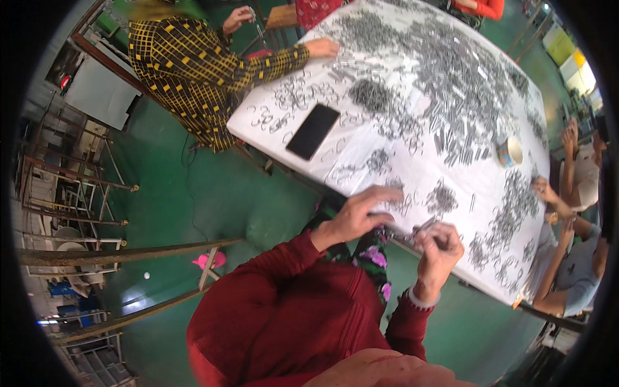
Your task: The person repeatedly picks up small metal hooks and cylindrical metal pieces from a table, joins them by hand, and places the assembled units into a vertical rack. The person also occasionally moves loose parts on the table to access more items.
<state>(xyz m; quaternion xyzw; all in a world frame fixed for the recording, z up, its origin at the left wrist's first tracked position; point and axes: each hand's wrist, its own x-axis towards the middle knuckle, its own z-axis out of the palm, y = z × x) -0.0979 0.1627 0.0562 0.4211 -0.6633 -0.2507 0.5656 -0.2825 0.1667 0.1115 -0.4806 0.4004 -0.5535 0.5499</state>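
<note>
My left hand (pixel 362 213) is over the table's near edge, thumb and fingers apart, with nothing visible between them. Its fingertips are close to a small group of dark, thin curved metal pieces (pixel 405 204), partly hidden by the hand. My right hand (pixel 440 250) is raised at the same edge, its fingers pinching a small grey metal strip (pixel 426 224); the strip's exact kind is too small to tell. Between and beyond my hands lies a small heap of dark curved pieces (pixel 442 198) on the white-covered table (pixel 412 169).
A black phone (pixel 313 131) lies near the left edge. Large heaps of grey metal strips (pixel 451 97) spread across the table, with a paper cup (pixel 509 152) at right. A person in a yellow-black checked top (pixel 187 64) works at left; other people's hands (pixel 545 191) are at right.
</note>
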